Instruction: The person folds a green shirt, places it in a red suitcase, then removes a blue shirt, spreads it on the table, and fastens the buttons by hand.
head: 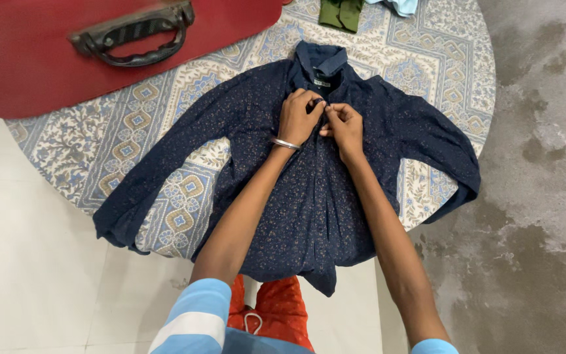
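Note:
A dark navy patterned shirt (pixel 309 203) lies spread face up on a round table with a blue and white patterned cloth (pixel 427 59). Its collar points away from me and both sleeves are stretched out to the sides. My left hand (pixel 298 118), with a metal bangle at the wrist, pinches the shirt's front placket just below the collar. My right hand (pixel 344 126) grips the opposite edge of the placket right beside it. The fingertips of both hands meet at the same spot on the chest, which hides the button there.
A red suitcase (pixel 47 59) with a black handle (pixel 135 36) covers the table's far left. A folded green garment (pixel 340 13) and a light blue one (pixel 401 6) lie at the far edge. White tile floor on the left, stained grey floor on the right.

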